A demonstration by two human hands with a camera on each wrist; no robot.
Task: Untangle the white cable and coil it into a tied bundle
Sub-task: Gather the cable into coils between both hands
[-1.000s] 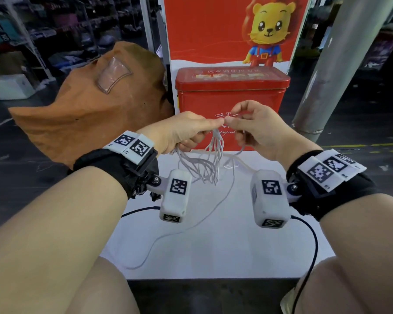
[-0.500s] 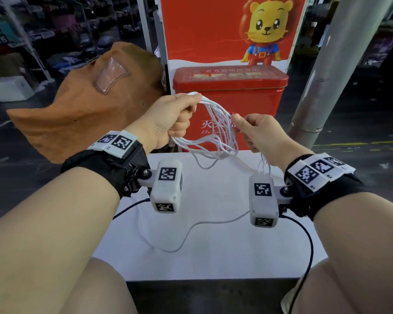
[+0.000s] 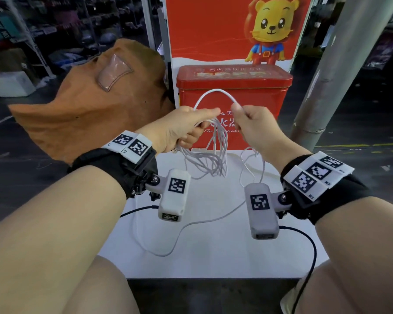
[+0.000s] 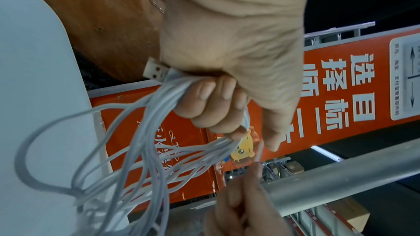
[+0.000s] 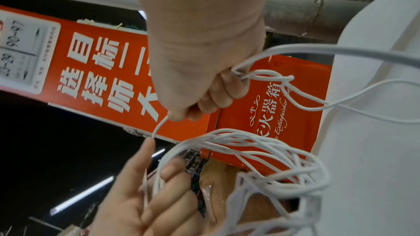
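Brown fabric (image 3: 84, 109) lies heaped beyond the far left corner of the white table (image 3: 213, 257). Next to it, my left hand (image 3: 179, 128) is closed around a bunch of loops of the white cable (image 3: 213, 159), fingers curled tight and thumb laid along the top; the left wrist view shows the USB plug (image 4: 156, 70) poking out of the back of that fist. The loops hang down from my grip over the far edge of the table. From the fist a single strand arches up and across to my right hand (image 3: 254, 125), which pinches it between thumb and forefinger, the other fingers curled in. Slack trails from there down onto the table and curves toward the near edge. Behind my hands a red tin box (image 3: 234, 87) stands at the far edge, and a grey pole (image 3: 331, 64) rises on the right.
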